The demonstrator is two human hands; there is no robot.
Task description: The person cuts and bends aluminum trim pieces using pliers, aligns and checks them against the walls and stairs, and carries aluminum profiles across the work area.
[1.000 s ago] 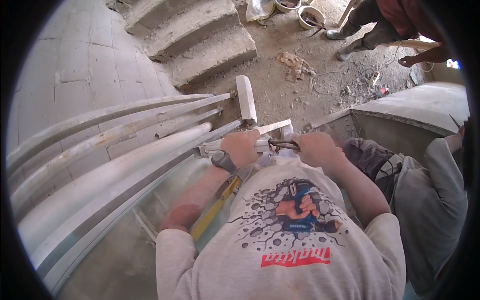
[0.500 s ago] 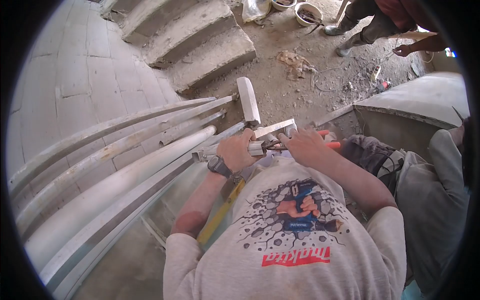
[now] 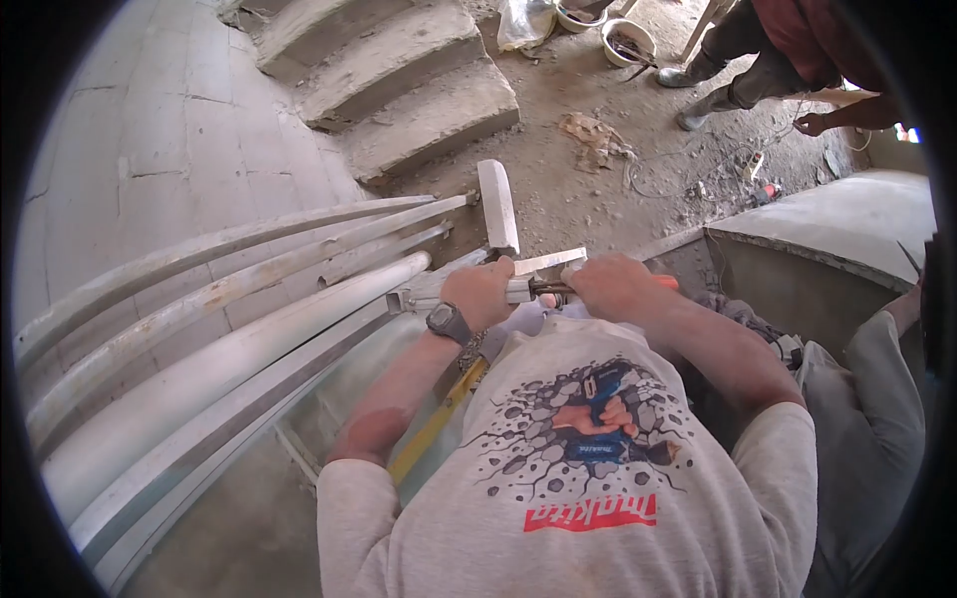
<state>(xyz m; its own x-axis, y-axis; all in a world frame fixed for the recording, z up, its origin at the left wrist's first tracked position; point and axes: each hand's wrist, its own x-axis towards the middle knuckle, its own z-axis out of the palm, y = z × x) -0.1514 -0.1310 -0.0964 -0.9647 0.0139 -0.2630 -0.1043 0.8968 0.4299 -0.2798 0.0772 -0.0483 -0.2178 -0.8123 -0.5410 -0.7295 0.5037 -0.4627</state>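
My left hand (image 3: 480, 296), with a watch on its wrist, is wrapped round a short light metal profile (image 3: 407, 299). My right hand (image 3: 613, 287) is closed on a hand tool that looks like tin snips (image 3: 665, 282); an orange-red handle sticks out to the right. The dark jaws of the tool are at the right end of the profile, close to my left hand. Whether they bite into the metal I cannot tell. Just beyond both hands is a pale flat strip (image 3: 550, 261). My fingertips are partly hidden.
Long pipes and metal profiles (image 3: 229, 284) lie at the left, near a yellow level-like bar (image 3: 434, 424). Concrete steps (image 3: 419, 110) rise beyond. A person in grey clothes (image 3: 862, 399) is close on my right; another in boots (image 3: 743, 85) is by buckets (image 3: 628, 42).
My right hand has shifted slightly, and less of the orange-red handles shows now. My left hand keeps its hold on the profile. The view has tilted a little.
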